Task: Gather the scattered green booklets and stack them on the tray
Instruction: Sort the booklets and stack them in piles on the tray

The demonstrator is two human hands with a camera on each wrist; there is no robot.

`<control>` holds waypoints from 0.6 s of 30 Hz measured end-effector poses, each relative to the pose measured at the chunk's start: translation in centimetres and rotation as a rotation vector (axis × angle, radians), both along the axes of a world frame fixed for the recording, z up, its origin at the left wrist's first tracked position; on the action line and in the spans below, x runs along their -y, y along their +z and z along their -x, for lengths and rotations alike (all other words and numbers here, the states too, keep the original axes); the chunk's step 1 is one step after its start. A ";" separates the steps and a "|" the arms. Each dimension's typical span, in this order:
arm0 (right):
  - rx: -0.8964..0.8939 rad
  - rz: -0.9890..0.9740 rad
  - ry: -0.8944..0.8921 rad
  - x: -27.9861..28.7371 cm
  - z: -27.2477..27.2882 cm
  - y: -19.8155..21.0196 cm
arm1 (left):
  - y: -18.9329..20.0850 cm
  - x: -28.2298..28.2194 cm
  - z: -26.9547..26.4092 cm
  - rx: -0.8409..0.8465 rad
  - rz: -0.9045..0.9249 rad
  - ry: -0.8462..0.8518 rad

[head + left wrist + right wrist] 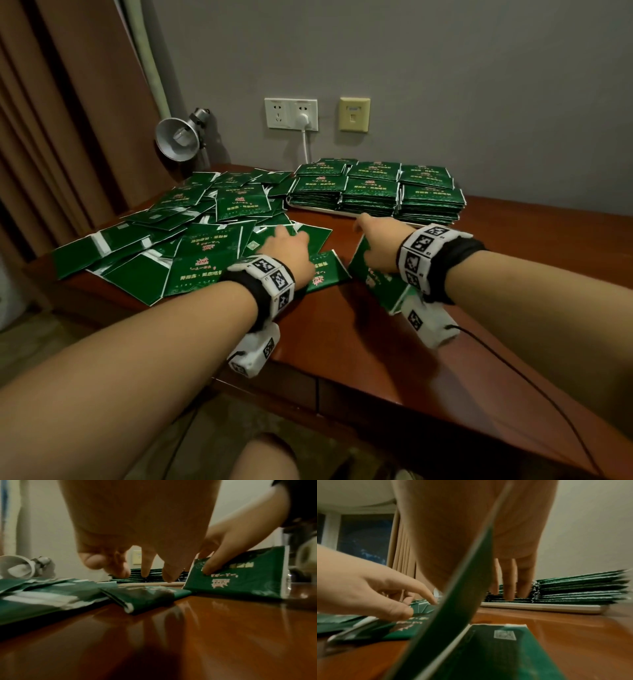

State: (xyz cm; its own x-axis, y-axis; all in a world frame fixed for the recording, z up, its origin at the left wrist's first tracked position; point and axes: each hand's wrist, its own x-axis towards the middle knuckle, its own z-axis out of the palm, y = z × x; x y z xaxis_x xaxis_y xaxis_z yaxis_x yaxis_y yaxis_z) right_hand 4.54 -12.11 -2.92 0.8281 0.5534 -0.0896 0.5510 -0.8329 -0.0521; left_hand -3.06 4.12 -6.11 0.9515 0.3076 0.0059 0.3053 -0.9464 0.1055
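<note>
Wooden table (pixel 394 342): booklets (pixel 191 219), tray (pixel 329 211)

No wording came out readable to me. The flat green paper booklets (pixel 205 260) carried a red emblem and rows of yellow Chinese characters, upside down from my side and too blurred to make out. One bore a small square code patch (pixel 504 635). My white wristbands (pixel 274 274) showed black-and-white square marker patterns with tiny illegible digits.
</note>
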 end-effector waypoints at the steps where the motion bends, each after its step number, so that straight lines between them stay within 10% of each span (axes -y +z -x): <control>1: 0.014 0.051 -0.005 -0.1 -0.1 -0.2 | -0.2 0.5 0.0 -0.051 -0.020 -0.026; 7: -0.030 0.412 0.019 -0.6 -0.8 -2.1 | -0.9 2.9 -0.5 -0.321 -0.129 -0.068; 13: -0.073 0.643 -0.046 0.5 -1.6 -3.2 | 0.4 3.0 -0.6 -0.161 0.167 -0.307; 18: -0.126 0.513 -0.088 1.1 -0.1 -1.1 | -0.5 2.8 -0.2 -0.134 -0.033 -0.014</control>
State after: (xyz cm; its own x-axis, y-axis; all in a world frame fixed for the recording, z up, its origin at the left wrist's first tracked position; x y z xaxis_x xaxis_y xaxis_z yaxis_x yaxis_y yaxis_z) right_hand 4.66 -13.24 -4.05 0.8349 0.3413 -0.4318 0.4934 -0.8117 0.3126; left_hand -2.87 1.31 -6.63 0.9485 0.2963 -0.1117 0.3016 -0.9529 0.0335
